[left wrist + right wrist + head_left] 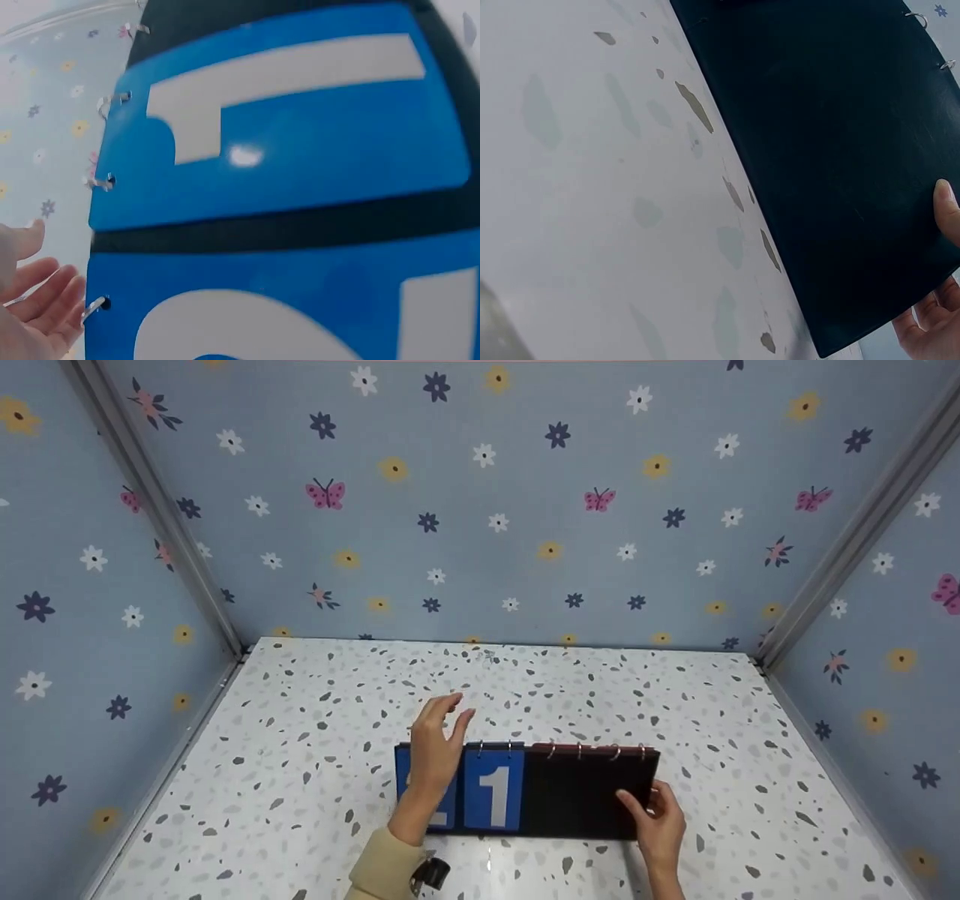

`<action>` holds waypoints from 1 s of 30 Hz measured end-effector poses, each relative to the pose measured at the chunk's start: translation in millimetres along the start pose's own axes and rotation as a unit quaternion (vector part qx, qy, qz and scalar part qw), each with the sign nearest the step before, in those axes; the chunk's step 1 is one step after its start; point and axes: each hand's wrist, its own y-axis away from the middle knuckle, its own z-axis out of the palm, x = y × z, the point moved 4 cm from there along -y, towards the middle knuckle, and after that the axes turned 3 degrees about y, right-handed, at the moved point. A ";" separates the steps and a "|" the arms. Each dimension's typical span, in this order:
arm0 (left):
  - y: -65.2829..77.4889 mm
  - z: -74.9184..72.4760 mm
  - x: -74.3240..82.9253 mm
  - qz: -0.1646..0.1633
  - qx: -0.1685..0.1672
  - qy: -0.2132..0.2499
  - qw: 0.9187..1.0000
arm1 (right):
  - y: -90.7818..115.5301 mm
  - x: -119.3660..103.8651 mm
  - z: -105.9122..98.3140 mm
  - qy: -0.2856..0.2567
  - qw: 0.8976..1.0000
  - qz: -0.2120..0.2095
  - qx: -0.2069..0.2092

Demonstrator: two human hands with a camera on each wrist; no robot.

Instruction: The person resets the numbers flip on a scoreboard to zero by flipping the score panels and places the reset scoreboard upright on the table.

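Note:
A black flip scoreboard (pixel 589 795) stands on the tabletop, its blue number cards on the left half. One blue card (pixel 300 127) shows a white 1. The card (pixel 225 277) left of it bears a white digit that looks like a 2, partly covered in the head view by my left hand (pixel 436 746). That hand is raised at the board's top edge, fingers loosely bent and apart from the thumb, with nothing between them. My right hand (pixel 661 821) grips the board's right end, thumb on the black front and fingers behind. Red-edged cards hang behind the right half.
Metal rings (pixel 579 751) run along the scoreboard's top edge. The speckled white tabletop (pixel 360 690) is bounded by a blue flowered back wall (pixel 465 495) and two side walls with grey corner posts. A dark wrist device (pixel 433 873) sits at the left sleeve.

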 end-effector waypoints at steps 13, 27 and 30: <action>59.1 -3.9 26.0 -0.024 0.027 0.059 0.998 | 3.0 -7.2 -1.1 -0.016 1.000 -0.022 -0.001; 110.0 6.7 10.5 -0.166 -0.024 0.024 0.986 | 2.3 -3.2 -0.5 -0.016 1.000 -0.018 -0.006; 116.5 9.7 7.6 -0.181 -0.029 0.022 0.983 | 2.5 -3.6 -0.7 -0.021 1.000 -0.023 -0.007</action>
